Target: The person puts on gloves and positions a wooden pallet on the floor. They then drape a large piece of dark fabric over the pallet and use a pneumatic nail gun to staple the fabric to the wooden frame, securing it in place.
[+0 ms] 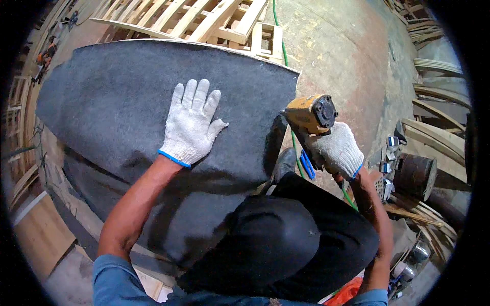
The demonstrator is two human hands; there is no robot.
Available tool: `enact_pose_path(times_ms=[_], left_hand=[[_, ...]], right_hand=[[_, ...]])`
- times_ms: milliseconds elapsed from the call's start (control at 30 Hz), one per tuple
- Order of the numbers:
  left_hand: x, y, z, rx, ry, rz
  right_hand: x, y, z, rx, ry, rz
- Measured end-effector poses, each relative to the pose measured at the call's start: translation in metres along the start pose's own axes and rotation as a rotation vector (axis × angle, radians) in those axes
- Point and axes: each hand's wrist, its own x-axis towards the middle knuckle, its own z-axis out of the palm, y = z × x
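My left hand (pixel 191 122), in a white knit glove with a blue cuff, lies flat with fingers apart on dark grey fabric (pixel 117 86). The fabric is spread over a frame and hangs in loose folds toward me. My right hand (pixel 339 150), gloved the same way, is wrapped round the handle of a yellow and black pneumatic staple gun (pixel 309 113). The gun's nose meets or hovers by the fabric's right edge; I cannot tell if it touches. My dark-trousered knee (pixel 270 229) is bent close below the fabric.
A slatted pale wooden frame (pixel 204 20) stands beyond the fabric. A green air hose (pixel 276 30) runs over the concrete floor (pixel 347 56). To the right are a rusty metal cylinder (pixel 416 176), small boxes (pixel 392 143) and curved wooden strips (pixel 439 135). A wooden panel (pixel 43 237) lies at the lower left.
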Motion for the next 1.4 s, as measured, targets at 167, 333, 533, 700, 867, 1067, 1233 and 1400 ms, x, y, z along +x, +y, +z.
enact_pose_path(times_ms=[167, 333, 533, 700, 867, 1067, 1233, 1400], left_hand=[[0.018, 0.018, -0.016, 0.002, -0.037, -0.024], [-0.003, 0.055, -0.042, -0.006, -0.101, -0.11], [-0.032, 0.083, -0.043, -0.124, -0.161, -0.016], [-0.045, 0.081, -0.043, -0.181, -0.067, -0.029], [-0.036, 0.058, -0.037, -0.318, -0.001, 0.024], [-0.046, -0.051, -0.069, 0.151, 0.128, -0.297], [-0.089, -0.061, -0.061, 0.2, 0.127, -0.354], [-0.079, -0.075, -0.062, 0.19, 0.004, -0.323]], right_hand=[[-0.011, -0.042, -0.033, -0.074, -0.115, 0.07], [-0.002, -0.025, -0.026, -0.433, 0.095, -0.579], [0.002, -0.026, -0.036, -0.373, -0.086, -0.371], [0.01, -0.015, -0.021, -0.717, 0.014, -0.789], [0.022, -0.019, -0.009, -0.351, -0.09, -0.203], [0.028, -0.014, 0.0, -0.232, -0.005, -0.196], [0.018, -0.054, -0.018, -0.039, -0.14, 0.184], [0.006, -0.06, -0.027, -0.104, -0.07, 0.074]])
